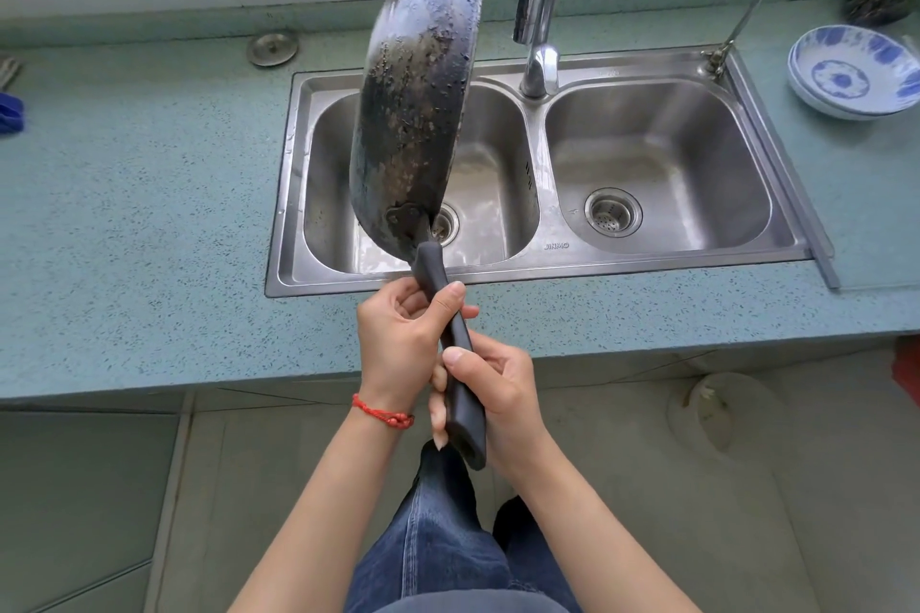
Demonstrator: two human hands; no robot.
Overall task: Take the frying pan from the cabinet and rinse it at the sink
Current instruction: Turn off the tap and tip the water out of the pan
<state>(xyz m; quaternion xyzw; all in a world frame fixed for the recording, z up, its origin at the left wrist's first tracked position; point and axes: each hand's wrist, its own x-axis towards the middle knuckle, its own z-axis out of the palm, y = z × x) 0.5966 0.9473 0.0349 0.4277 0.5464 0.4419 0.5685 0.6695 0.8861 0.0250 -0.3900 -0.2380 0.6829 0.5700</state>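
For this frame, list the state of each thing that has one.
Blackened metal frying pan: tilted on edge over the left basin, underside showing.
Left hand: closed on the pan's black handle.
Right hand: closed on the handle, lower down.
Chrome tap: no water visible.
Blue-and-white bowls: stacked on the counter.

Single head-worn view, steeply downward (close) over sink (537, 264); wide-angle
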